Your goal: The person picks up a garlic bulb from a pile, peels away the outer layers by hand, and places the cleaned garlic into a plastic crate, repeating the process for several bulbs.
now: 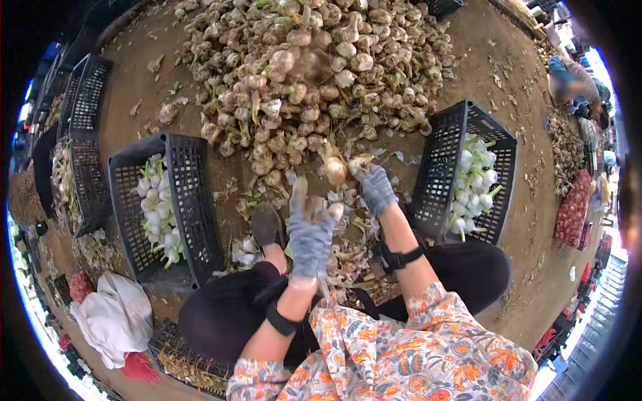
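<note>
My left hand (311, 234), in a grey glove with bare fingertips, is raised above the littered floor. Its fingers are apart with nothing between them. My right hand (378, 189), gloved the same way, is ahead and to the right, with its fingers closed at the side of a brownish, untrimmed garlic bulb (334, 171). How the fingertips meet the bulb is partly blurred. Just beyond both hands rises a big heap of dirty garlic bulbs (301, 100) with dry stems. Loose skins and stem scraps (348, 257) lie beneath my hands.
A black crate (194, 207) with white peeled garlic stands on the left, another black crate (435, 170) on the right. More crates (87, 93) line the far left. A white sack (117, 311) lies lower left. Another person (575, 80) and a red net sack (573, 210) are far right.
</note>
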The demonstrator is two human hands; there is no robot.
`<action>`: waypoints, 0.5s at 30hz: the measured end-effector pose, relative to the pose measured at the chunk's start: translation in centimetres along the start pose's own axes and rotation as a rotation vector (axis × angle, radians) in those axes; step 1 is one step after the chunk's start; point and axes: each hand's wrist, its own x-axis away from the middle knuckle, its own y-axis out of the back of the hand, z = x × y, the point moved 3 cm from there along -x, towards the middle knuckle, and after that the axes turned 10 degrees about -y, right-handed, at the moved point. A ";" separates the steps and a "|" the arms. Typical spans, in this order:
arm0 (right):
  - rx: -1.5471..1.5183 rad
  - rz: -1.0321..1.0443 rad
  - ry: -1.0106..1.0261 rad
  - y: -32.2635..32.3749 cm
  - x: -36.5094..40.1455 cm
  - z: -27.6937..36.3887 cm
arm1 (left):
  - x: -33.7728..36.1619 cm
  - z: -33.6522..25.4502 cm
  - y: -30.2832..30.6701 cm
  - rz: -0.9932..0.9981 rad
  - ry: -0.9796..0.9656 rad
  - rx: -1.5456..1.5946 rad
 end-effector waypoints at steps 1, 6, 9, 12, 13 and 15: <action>0.134 0.029 0.099 0.1 2.9 1.3 | -0.1 -1.3 -0.5 0.053 -0.044 0.018; 0.046 0.008 0.167 1.1 12.7 6.6 | 0.4 -4.3 -2.4 0.332 -0.026 0.268; 0.200 -0.056 0.582 2.9 15.1 8.4 | 1.1 -5.6 -2.6 0.355 -0.003 0.306; 0.166 0.029 0.503 3.4 17.8 9.8 | 1.8 -6.3 -2.4 0.382 0.145 0.418; 0.168 0.031 0.508 3.6 17.8 9.7 | 2.2 -6.4 -2.4 0.390 0.225 0.471; 0.235 0.107 0.712 4.1 18.0 9.6 | 2.3 -6.6 -2.9 0.364 0.270 0.489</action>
